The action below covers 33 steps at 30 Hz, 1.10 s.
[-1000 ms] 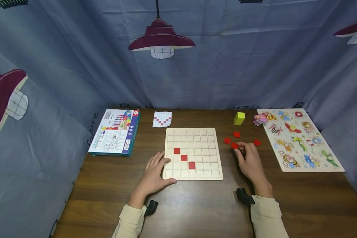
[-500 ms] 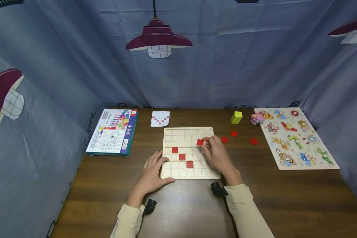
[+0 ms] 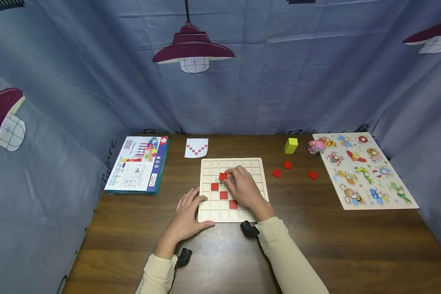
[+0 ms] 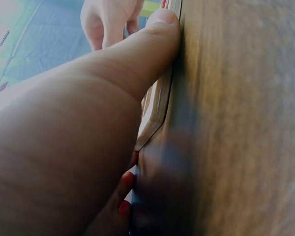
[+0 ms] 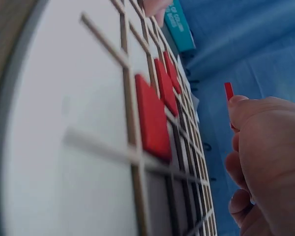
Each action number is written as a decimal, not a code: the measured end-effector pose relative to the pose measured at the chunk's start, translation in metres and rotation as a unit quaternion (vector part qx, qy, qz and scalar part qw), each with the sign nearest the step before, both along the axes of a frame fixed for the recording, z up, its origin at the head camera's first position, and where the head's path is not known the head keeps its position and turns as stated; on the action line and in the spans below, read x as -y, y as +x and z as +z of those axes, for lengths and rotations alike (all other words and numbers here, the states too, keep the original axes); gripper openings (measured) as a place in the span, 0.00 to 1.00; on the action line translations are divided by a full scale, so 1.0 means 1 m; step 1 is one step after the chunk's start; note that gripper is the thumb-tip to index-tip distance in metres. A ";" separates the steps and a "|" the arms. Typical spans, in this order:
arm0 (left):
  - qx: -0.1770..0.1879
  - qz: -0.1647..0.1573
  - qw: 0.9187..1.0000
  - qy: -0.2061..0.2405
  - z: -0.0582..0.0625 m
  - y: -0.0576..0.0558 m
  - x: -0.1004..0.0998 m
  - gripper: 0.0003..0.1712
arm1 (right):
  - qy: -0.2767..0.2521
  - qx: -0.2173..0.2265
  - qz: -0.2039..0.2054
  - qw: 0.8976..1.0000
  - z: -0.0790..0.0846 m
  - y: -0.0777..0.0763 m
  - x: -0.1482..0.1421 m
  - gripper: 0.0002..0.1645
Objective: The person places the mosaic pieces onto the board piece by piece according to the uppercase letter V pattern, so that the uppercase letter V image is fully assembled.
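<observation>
My right hand (image 3: pixel 245 188) pinches a red square tile (image 3: pixel 223 176) between thumb and fingers over the upper middle of a pale wooden grid board (image 3: pixel 256 168). In the right wrist view the pinched tile (image 5: pixel 228 91) is edge-on, raised off the board. Three red tiles lie in the board's cells in a diagonal: an upper-left one (image 3: pixel 214 186), a middle one (image 3: pixel 223 195) and a lower-right one (image 3: pixel 233 204). My left hand (image 3: pixel 187 214) rests at the board's near left corner, fingers along the left side, thumb by the front edge. Its thumb (image 4: pixel 160 37) looms large in the left wrist view.
Loose red tiles (image 3: pixel 277 173) lie right of the board. Beyond them stand a yellow-green block (image 3: pixel 291 145) and a pink toy (image 3: pixel 317 146), beside an animal puzzle board (image 3: pixel 371 171). A pattern card (image 3: pixel 196 148) and a boxed set (image 3: pixel 137 165) are at the back left.
My right hand has picked up a red tile from the loose group and carried it left over the board. My left hand has stayed at the board's corner. The view has shifted slightly.
</observation>
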<state>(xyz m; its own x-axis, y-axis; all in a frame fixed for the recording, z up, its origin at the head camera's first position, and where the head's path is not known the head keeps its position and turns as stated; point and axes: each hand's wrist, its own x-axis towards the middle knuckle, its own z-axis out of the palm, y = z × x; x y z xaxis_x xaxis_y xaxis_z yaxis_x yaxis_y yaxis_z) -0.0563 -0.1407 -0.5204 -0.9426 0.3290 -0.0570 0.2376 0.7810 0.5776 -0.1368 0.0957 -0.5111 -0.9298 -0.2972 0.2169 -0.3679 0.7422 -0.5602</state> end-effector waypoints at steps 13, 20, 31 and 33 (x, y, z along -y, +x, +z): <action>-0.011 -0.004 1.000 0.004 -0.002 0.001 0.003 0.45 | 0.051 0.047 0.028 0.997 0.002 -0.019 0.037 0.19; -0.013 -0.002 1.000 0.002 0.001 -0.003 0.004 0.46 | 0.116 0.051 0.044 0.991 0.004 -0.025 0.053 0.18; -0.020 -0.010 1.000 -0.002 0.005 -0.004 0.001 0.45 | 0.130 0.027 0.018 0.991 0.012 -0.025 0.060 0.14; -0.020 -0.007 1.000 0.000 0.005 -0.001 0.000 0.45 | 0.133 0.036 0.019 0.990 0.013 -0.023 0.059 0.16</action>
<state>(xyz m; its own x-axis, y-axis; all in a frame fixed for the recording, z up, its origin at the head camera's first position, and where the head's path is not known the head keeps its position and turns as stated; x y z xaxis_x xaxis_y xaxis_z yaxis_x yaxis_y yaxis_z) -0.0578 -0.1407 -0.5153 -0.9394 0.3423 -0.0186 0.2720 0.7773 0.5673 -0.1600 0.0370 -0.4980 -0.9273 -0.3698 0.0590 -0.3641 0.8535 -0.3727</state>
